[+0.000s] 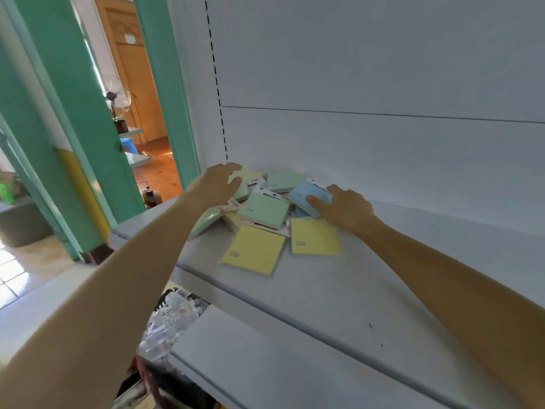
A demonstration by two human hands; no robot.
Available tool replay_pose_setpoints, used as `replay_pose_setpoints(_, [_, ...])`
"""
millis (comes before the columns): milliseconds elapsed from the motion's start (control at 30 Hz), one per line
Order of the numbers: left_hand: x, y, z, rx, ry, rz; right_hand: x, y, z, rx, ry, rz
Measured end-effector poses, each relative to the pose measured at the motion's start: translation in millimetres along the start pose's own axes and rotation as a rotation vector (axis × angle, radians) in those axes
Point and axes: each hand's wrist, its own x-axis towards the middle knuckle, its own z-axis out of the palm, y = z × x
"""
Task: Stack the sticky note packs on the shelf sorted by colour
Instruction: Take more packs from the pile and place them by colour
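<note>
A loose pile of sticky note packs lies at the back left of the grey shelf (368,290). Two yellow packs (253,249) (314,236) lie flat at the front of the pile. Green packs (264,209) (284,180) sit in the middle and behind. A blue pack (306,191) lies at the right of the pile, and my right hand (345,206) rests on it with the thumb against its edge. My left hand (218,181) hovers over the left side of the pile, fingers spread, above a pale green pack (240,187).
The white back panel (383,143) of the shelving rises right behind the pile. A lower shelf (265,364) juts out in front. Plastic-wrapped goods (174,317) lie below at the left. A green door frame (165,98) stands to the left.
</note>
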Motion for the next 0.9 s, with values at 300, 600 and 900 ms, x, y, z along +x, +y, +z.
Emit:
replay_pose_setpoints(300, [85.1,23.5,33.4,0.044,-0.240,0.040,14.7,-6.6,11.7,0.147,0.037,0.099])
replay_pose_setpoints(600, [116.3,15.8,40.5,-0.468,-0.294,0.119,12.3,-15.7,10.4,0.403,0.191,0.121])
replay_pose_setpoints(900, [111.6,16.4,22.6,-0.815,-0.253,0.219,13.0,-1.5,-4.2,0.640,0.451,0.270])
